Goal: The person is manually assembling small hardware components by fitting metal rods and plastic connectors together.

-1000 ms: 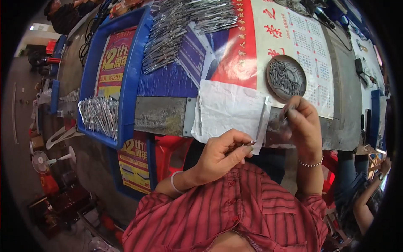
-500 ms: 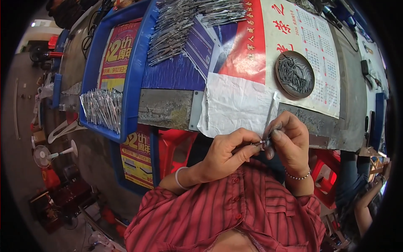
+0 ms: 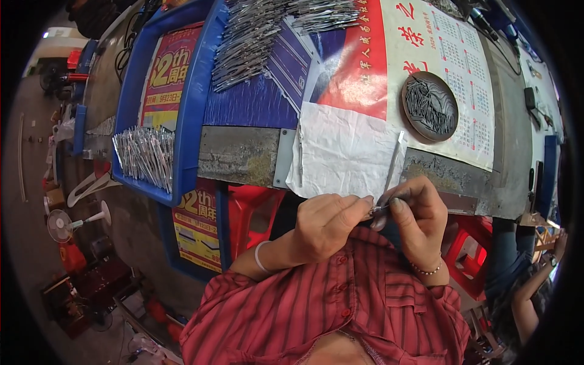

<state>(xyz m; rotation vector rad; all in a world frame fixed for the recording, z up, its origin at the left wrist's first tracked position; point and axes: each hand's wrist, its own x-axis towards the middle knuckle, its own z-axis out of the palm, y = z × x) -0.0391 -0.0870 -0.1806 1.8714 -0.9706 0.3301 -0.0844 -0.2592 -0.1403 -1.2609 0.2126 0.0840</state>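
Just beyond the striped red shirt, my two hands meet over the table's near edge. My left hand [image 3: 328, 224] is closed in a pinch on a small shiny metal part [image 3: 376, 210]; most of it is hidden by the fingers. My right hand [image 3: 421, 216] pinches thumb and forefinger together at the part's other side, its fingertips dark; what they hold is too small to make out. A thin flat metal strip [image 3: 395, 157] lies on the white paper [image 3: 340, 146] beyond them. To the right, a round brown dish [image 3: 449, 100] holds many dark thin pins [image 3: 426, 109].
At left stands a blue tray [image 3: 193, 115] with slim silvery metal pieces [image 3: 145, 157] at its near end. More silvery pieces [image 3: 246, 52] are heaped at the far left of the table. A red stool [image 3: 469, 252] is by the near edge; another person's arm [image 3: 526, 304] shows at far right.
My left hand has turned, its back now more upright, and both hands still meet at the small part. My right hand's fingers have shifted slightly down. Dish, strip and tray stay put.
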